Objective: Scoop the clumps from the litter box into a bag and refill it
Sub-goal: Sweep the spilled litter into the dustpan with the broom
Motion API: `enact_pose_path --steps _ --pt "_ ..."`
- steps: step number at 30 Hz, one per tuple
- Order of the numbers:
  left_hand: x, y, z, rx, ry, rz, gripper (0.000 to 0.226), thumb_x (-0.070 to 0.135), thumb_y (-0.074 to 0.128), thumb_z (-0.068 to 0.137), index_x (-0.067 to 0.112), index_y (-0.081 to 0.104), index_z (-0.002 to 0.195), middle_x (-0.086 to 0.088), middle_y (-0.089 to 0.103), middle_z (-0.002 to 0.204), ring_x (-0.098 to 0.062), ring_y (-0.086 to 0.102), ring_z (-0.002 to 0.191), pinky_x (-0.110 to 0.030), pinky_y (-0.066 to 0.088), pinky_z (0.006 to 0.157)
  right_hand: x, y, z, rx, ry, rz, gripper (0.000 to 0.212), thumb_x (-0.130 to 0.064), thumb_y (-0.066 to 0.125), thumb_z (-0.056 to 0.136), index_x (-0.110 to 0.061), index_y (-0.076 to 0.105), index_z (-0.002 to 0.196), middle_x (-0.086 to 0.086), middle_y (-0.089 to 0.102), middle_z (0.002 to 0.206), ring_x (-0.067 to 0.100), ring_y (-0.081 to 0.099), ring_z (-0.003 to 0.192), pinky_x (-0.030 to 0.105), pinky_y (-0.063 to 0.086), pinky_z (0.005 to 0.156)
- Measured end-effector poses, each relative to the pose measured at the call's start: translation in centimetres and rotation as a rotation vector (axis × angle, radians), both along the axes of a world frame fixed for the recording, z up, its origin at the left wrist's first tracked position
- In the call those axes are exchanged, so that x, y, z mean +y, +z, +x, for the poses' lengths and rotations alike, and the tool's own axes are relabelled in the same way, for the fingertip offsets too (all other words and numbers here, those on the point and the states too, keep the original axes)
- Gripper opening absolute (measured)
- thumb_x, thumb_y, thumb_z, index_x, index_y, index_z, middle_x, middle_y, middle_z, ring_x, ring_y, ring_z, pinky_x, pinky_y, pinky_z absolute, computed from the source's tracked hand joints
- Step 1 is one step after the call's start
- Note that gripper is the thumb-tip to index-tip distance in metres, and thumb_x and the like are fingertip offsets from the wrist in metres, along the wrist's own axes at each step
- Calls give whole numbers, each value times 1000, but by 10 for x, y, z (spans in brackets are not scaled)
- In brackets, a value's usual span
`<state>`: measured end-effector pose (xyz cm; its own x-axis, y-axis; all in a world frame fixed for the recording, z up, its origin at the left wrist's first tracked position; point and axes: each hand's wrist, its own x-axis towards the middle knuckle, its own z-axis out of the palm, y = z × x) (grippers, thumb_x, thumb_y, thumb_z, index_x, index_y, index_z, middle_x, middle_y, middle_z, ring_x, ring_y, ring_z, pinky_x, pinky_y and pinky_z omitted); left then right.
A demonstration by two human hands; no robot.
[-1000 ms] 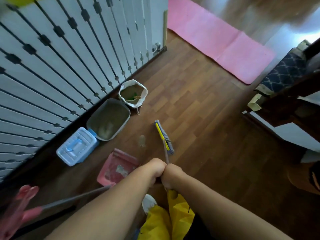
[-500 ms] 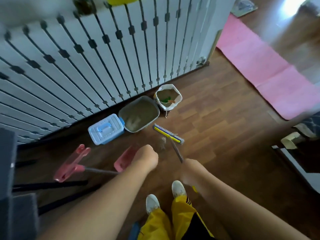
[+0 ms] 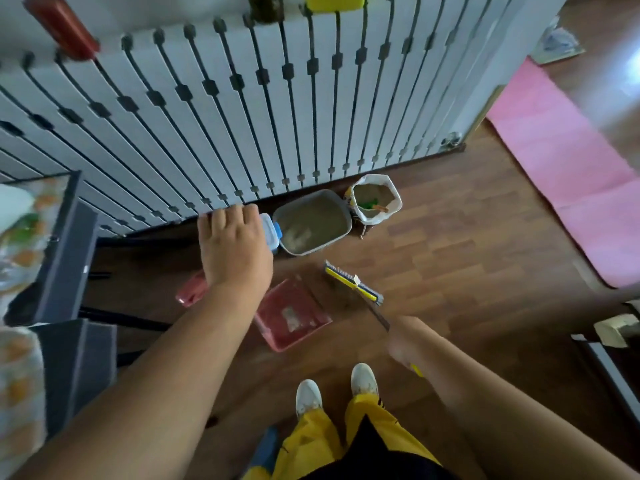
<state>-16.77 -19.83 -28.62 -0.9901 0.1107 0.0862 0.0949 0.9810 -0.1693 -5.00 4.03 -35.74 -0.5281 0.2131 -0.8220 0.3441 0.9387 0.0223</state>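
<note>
Litter box by the wall, broom in hand

The grey litter box (image 3: 313,221) sits against the white railing, the open bag (image 3: 376,199) touching its right end. The right hand (image 3: 403,337) grips the broom (image 3: 353,282) handle; the left hand (image 3: 232,247), fingers spread, reaches out empty. One-handed, the broom could scatter litter past the pink dustpan (image 3: 292,315).

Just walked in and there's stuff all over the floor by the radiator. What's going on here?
A person is tidying up around a cat litter box. Their right hand grips a broom, its head resting on the wooden floor beside a red dustpan. The left hand is stretched out, open, towards the dustpan's long handle. A white bag stands open next to the box, which holds sandy litter.
</note>
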Motion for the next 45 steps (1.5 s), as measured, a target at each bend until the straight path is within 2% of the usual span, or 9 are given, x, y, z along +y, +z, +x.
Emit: enact_pose_path --steps 5,9,14,21,25,30,35,38,45 --pt "-36 8 -1 -219 355 -94 83 52 74 75 7 42 137 -15 55 134 -35 49 126 -60 25 114 2 -5 1 25 -10 80 40 -11 54 93 -9 56 133 8 65 120 25 64 107 29 53 75" --pt "-58 -5 -5 -571 615 -36 54 35 75 82 12 57 128 -10 65 111 -33 61 106 -44 44 90 2 -18 11 -26 36 87 46 -10 52 95 -8 49 141 8 61 127 25 62 112 29 52 77" --pt "-49 -25 6 -549 383 97 25 23 58 94 15 53 117 -10 63 104 -32 61 93 -37 44 68 0 -25 30 -58 56 112 45 -8 49 97 -9 48 142 8 59 132 26 59 118 33 53 89" --pt "-35 -19 -5 -604 253 128 43 25 56 94 18 45 134 -13 60 114 -32 61 98 -40 49 75 14 -18 19 -63 -50 144 43 -8 60 89 -7 56 132 8 65 120 24 65 105 26 48 68" --pt "-17 -21 -5 -597 214 93 44 24 52 95 21 41 137 -13 57 115 -34 61 101 -39 47 72 20 -18 21 -87 -32 157 50 -5 61 90 -2 50 138 10 62 128 25 63 113 25 46 71" --pt "-6 -30 -3 -586 168 133 31 24 50 98 17 47 129 -11 56 107 -29 58 91 -36 44 68 11 -22 23 -149 180 86 46 -10 52 98 -1 46 142 11 51 142 27 53 127 30 48 92" --pt "6 -30 -18 -630 138 165 33 16 50 96 12 48 130 -13 62 109 -28 55 86 -35 45 70 -30 -28 28 -144 265 -38 40 -11 48 100 2 50 138 14 55 136 29 55 124 14 50 78" --pt "14 -36 -23 -656 129 215 28 14 48 96 11 50 124 -14 67 108 -30 67 91 -38 56 79 -54 -35 29 -186 254 -47 42 -9 47 100 3 47 140 15 54 139 30 56 124 29 51 95" --pt "20 -44 -21 -660 116 242 30 12 51 95 11 50 125 -16 65 110 -35 68 97 -45 58 84 -76 -38 27 -216 300 -159 40 -9 56 95 1 55 134 19 51 139 34 54 121 38 50 91"
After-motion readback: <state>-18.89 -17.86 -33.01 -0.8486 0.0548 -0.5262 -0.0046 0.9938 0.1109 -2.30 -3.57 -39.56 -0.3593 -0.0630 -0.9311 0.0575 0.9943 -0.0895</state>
